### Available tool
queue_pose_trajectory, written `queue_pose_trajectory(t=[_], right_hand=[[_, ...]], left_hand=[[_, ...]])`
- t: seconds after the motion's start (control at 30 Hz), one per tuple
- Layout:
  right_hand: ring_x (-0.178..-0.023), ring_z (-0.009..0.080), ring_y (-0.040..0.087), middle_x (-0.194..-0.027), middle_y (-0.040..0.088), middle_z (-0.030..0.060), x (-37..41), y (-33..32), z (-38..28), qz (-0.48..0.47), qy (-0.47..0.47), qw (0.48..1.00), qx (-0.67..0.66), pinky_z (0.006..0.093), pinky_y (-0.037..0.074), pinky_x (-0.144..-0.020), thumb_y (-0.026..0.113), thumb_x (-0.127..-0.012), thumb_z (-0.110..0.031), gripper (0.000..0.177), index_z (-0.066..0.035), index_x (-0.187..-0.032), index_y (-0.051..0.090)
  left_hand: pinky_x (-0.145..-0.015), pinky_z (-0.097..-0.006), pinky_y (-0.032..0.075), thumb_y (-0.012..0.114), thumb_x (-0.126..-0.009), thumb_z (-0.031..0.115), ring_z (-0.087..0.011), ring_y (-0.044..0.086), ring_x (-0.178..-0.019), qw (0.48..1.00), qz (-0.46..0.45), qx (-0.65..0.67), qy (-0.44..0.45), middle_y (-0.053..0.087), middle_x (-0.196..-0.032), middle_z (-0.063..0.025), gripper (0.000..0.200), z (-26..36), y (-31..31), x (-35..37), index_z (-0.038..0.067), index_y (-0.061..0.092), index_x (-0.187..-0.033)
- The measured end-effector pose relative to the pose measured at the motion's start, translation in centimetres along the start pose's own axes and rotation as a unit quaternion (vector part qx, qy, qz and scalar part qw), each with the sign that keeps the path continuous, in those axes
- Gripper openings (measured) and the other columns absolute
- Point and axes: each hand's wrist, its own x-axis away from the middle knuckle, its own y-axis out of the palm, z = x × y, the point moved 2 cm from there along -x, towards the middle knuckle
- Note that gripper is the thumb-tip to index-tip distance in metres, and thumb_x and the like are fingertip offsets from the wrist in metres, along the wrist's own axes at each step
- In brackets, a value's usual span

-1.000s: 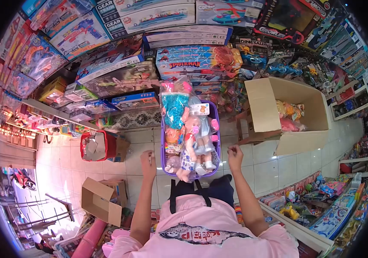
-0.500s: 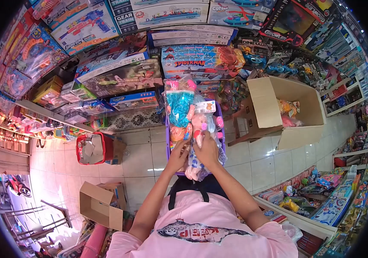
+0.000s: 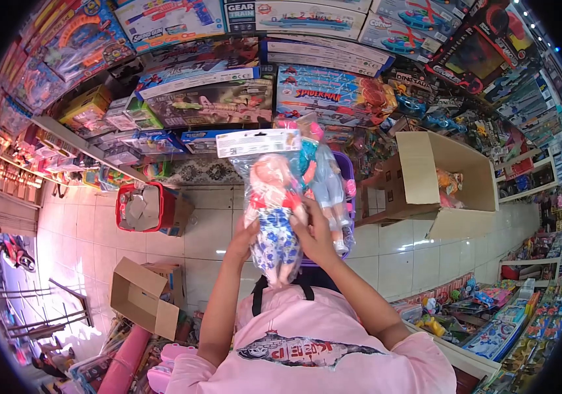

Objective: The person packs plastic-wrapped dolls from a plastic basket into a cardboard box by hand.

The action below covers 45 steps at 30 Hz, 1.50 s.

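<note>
- Bagged doll [image 3: 273, 220]: upright between your two hands, head toward 12 o'clock, feet toward 6; red top, blue-flowered trousers, white header card [image 3: 254, 143] above the head.
- Your left hand [image 3: 243, 240]: at the doll's 8 o'clock, grip pinching its side through the plastic.
- Your right hand [image 3: 315, 235]: at its 4 o'clock, grip likewise pinching, thumb over the front.
- Purple basket [image 3: 345, 161]: at 3 o'clock, partly hidden, with other bagged dolls [image 3: 332, 192] on it.
- Red bin [image 3: 161, 205]: at 9 o'clock, well apart.
</note>
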Motion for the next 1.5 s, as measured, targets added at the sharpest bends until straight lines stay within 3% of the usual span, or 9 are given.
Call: queue_pose_trajectory(t=[0.13,0.23,0.3,0.53,0.63,0.73,0.9,1.23,1.5], right_hand=[[-0.101,0.0284,0.058,-0.116,0.054,0.0189,-2.7,1.5,0.6,-0.087,-0.029,0.993,0.069,0.0366,0.046,-0.087,0.064,-0.091,-0.021,0.046,0.002,-0.127,0.049],[-0.106,0.0303,0.055,-0.124,0.052,0.0222,-5.7,1.2,7.3,0.057,-0.077,0.968,0.23,0.0393,0.047,-0.085,0.068,-0.088,-0.027,0.055,0.004,-0.128,0.046],[-0.102,0.0378,0.059,-0.118,0.058,0.0238,-8.0,0.3,11.2,0.228,0.056,0.899,0.371,0.0462,0.048,-0.084,0.073,-0.082,-0.038,0.066,0.003,-0.126,0.045],[-0.085,0.0456,0.065,-0.093,0.069,0.0252,-11.9,-1.0,11.0,0.142,0.238,0.877,0.393,0.0526,0.05,-0.079,0.073,-0.079,-0.044,0.052,0.003,-0.099,0.064],[-0.079,0.0386,0.067,-0.083,0.068,0.0246,-11.6,-1.6,11.6,0.081,0.085,0.947,0.298,0.0483,0.05,-0.071,0.072,-0.082,-0.04,0.044,0.004,-0.091,0.066],[-0.066,0.0265,0.064,-0.075,0.067,0.018,-9.0,-3.4,9.0,0.087,0.078,0.972,0.206,0.0403,0.048,-0.064,0.071,-0.084,-0.036,0.041,0.004,-0.087,0.064],[-0.08,0.009,0.059,-0.09,0.064,0.002,-3.0,-10.0,6.6,0.1,0.18,0.979,-0.002,0.0298,0.047,-0.069,0.07,-0.09,-0.03,0.027,-0.004,-0.095,0.062],[-0.127,0.018,0.047,-0.136,0.049,0.0035,11.8,-28.7,2.4,0.179,0.048,0.902,-0.39,0.0385,0.035,-0.107,0.055,-0.098,-0.016,0.049,-0.008,-0.142,0.037],[-0.127,0.0221,0.049,-0.137,0.051,0.0054,24.2,-42.5,4.5,0.276,-0.015,0.884,-0.376,0.042,0.038,-0.108,0.061,-0.094,-0.024,0.058,-0.009,-0.144,0.038]], left_hand=[[-0.09,-0.0306,0.05,0.07,-0.09,0.016,-0.0138,0.062,-0.103,0.992,0.107,-0.069,0.0,0.063,-0.117,-0.0061,0.046,3.1,-1.2,1.6,0.001,0.051,-0.129],[-0.09,-0.0293,0.049,0.068,-0.091,0.015,-0.0122,0.06,-0.103,0.984,0.151,-0.081,0.041,0.062,-0.117,-0.0048,0.045,3.3,-3.1,3.3,0.001,0.051,-0.13],[-0.091,-0.0292,0.048,0.068,-0.091,0.015,-0.0123,0.06,-0.104,0.981,0.169,-0.086,0.051,0.062,-0.117,-0.0048,0.044,3.4,-3.4,4.3,0.001,0.051,-0.13],[-0.094,-0.0301,0.047,0.064,-0.093,0.014,-0.0134,0.059,-0.107,0.98,0.178,-0.061,0.061,0.061,-0.121,-0.0057,0.044,2.6,-3.4,5.0,0.001,0.049,-0.133],[-0.096,-0.0314,0.046,0.061,-0.094,0.013,-0.0155,0.059,-0.111,0.984,0.169,-0.047,0.045,0.059,-0.125,-0.0071,0.046,1.3,-4.1,4.2,0.001,0.046,-0.136],[-0.098,-0.0321,0.046,0.057,-0.096,0.012,-0.0169,0.058,-0.115,0.985,0.16,-0.04,0.04,0.058,-0.128,-0.0078,0.046,0.4,-3.5,3.3,0.0,0.044,-0.138],[-0.097,-0.032,0.047,0.058,-0.096,0.012,-0.0163,0.058,-0.113,0.986,0.161,-0.027,0.032,0.058,-0.127,-0.0069,0.045,-0.7,-1.2,2.4,0.001,0.045,-0.138],[-0.097,-0.0318,0.047,0.059,-0.096,0.014,-0.0163,0.058,-0.115,0.993,0.091,-0.058,0.043,0.058,-0.129,-0.0075,0.046,-7.3,11.6,1.2,0.001,0.045,-0.138],[-0.096,-0.0339,0.048,0.062,-0.095,0.015,-0.0181,0.06,-0.114,0.996,0.053,-0.067,0.037,0.059,-0.128,-0.0104,0.047,-15.8,23.8,2.2,0.0,0.045,-0.136]])
